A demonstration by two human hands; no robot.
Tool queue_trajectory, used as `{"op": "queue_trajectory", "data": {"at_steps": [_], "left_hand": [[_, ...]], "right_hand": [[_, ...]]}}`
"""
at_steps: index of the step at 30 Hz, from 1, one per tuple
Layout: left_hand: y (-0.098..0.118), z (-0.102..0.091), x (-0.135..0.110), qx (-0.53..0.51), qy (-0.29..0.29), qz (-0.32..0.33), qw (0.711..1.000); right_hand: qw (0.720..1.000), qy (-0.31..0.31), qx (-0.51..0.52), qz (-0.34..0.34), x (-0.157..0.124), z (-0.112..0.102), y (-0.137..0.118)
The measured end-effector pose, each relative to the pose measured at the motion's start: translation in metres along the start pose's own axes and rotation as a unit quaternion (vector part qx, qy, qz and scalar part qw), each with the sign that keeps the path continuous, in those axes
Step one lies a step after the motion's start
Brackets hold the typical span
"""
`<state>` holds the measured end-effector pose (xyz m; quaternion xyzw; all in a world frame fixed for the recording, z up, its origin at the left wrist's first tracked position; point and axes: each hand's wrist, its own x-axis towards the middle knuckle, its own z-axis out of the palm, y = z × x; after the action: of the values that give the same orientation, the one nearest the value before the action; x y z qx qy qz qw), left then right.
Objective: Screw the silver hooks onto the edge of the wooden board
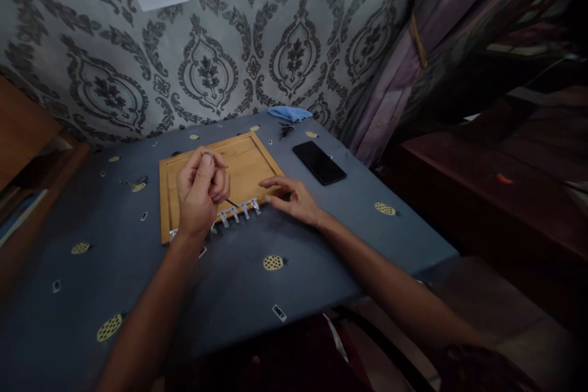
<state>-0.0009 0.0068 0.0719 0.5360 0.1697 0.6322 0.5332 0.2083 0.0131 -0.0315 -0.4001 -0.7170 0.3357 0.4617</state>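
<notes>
A shallow wooden tray point(257, 153) lies on a table covered with a blue-grey pineapple-print cloth point(239, 294). Along the tray's near edge sits a row of small silvery metal pieces point(239, 212). My left hand point(201, 191) is raised over the tray's near left part, its fingers pinched together on a tiny pale thing at the fingertips and on a thin dark tool that sticks out to the right. My right hand point(293, 196) rests flat at the tray's near right corner, fingers spread, beside the metal pieces.
A black phone point(319, 162) lies face up right of the tray. A blue cloth point(289, 113) and a small dark object point(286, 128) sit at the table's far edge by the patterned wall. Curtains hang right. Wooden furniture stands at the left.
</notes>
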Motion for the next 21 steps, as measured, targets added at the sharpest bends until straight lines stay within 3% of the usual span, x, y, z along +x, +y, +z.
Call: {"op": "queue_trajectory", "data": {"at_steps": [2, 4, 8, 13, 15, 17, 21], "left_hand": [[-0.001, 0.005, -0.006, 0.004, 0.000, -0.007, 1.000], [-0.003, 0.009, -0.013, 0.013, -0.005, -0.021, 1.000], [-0.002, 0.011, -0.031, 0.037, -0.011, -0.047, 0.998], [0.001, 0.003, -0.050, 0.014, 0.056, -0.093, 0.994], [0.000, -0.007, -0.055, 0.047, 0.109, -0.103, 0.988], [-0.001, -0.023, -0.058, 0.119, 0.151, -0.111, 0.975], [0.002, -0.079, -0.051, 0.261, 0.183, -0.090, 0.944]], "right_hand": [[0.999, 0.020, 0.020, 0.015, -0.002, 0.004, -0.012], [0.998, 0.002, 0.051, 0.027, -0.005, 0.011, -0.026], [0.988, -0.116, 0.104, 0.018, -0.012, 0.036, -0.047], [0.963, -0.237, 0.118, 0.050, -0.019, 0.052, -0.055], [0.965, -0.257, 0.044, 0.021, -0.016, 0.046, -0.057], [0.972, -0.232, -0.035, -0.014, -0.007, 0.035, -0.057], [0.961, -0.210, -0.177, -0.039, 0.028, 0.013, -0.055]]}}
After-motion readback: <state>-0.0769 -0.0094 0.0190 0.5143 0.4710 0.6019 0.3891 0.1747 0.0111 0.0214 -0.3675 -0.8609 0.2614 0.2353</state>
